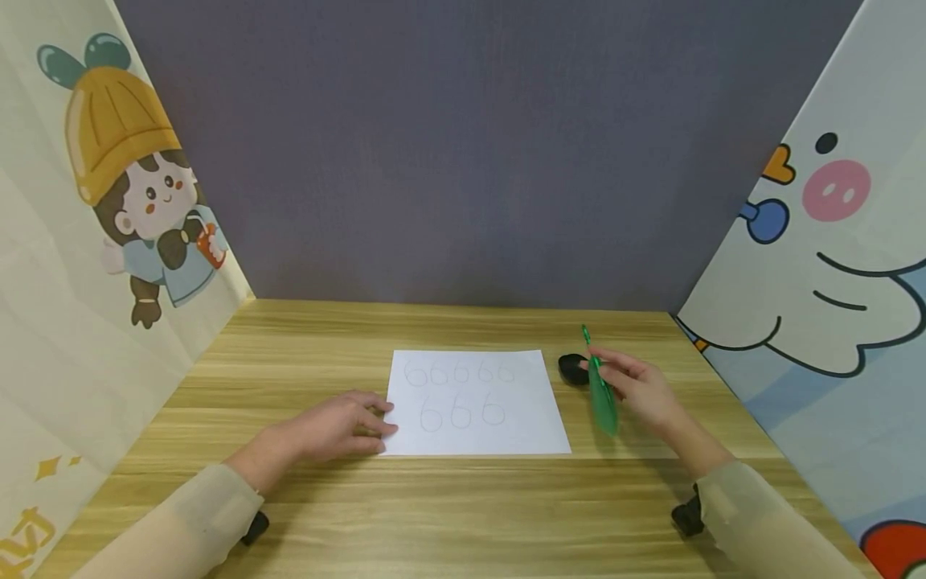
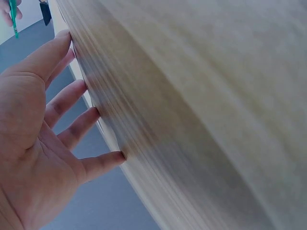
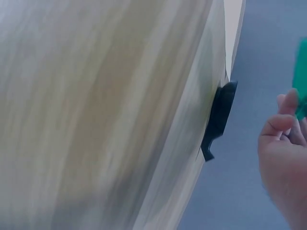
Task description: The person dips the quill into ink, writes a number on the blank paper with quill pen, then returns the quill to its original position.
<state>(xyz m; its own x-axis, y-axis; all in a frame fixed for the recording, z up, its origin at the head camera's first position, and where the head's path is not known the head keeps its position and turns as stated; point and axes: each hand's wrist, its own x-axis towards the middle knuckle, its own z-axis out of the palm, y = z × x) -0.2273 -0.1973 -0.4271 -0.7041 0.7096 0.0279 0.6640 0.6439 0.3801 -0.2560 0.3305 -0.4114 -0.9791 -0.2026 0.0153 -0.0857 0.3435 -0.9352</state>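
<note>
A white sheet of paper (image 1: pixel 473 438) with two rows of faint, handwritten 6s lies on the table in the head view. At its left edge, my left hand (image 1: pixel 336 426) rests with spread fingers, the fingertips on the margin. The left wrist view shows those fingers (image 2: pixel 72 129) reaching down to the tabletop. To the right of the sheet, my right hand (image 1: pixel 644 394) pinches a green feather-shaped pen (image 1: pixel 604 406) above the table. Its wide end hangs toward me, the thin end points away. Beside it sits a black rounded stand (image 1: pixel 573 369), seen side-on in the right wrist view.
The wood-grain table (image 1: pixel 434 515) ends at a dark grey panel (image 1: pixel 463 161) at the back. Printed cloth walls stand on both sides, a cartoon child (image 1: pixel 162 201) on the left and a white cartoon figure (image 1: pixel 810 297) on the right.
</note>
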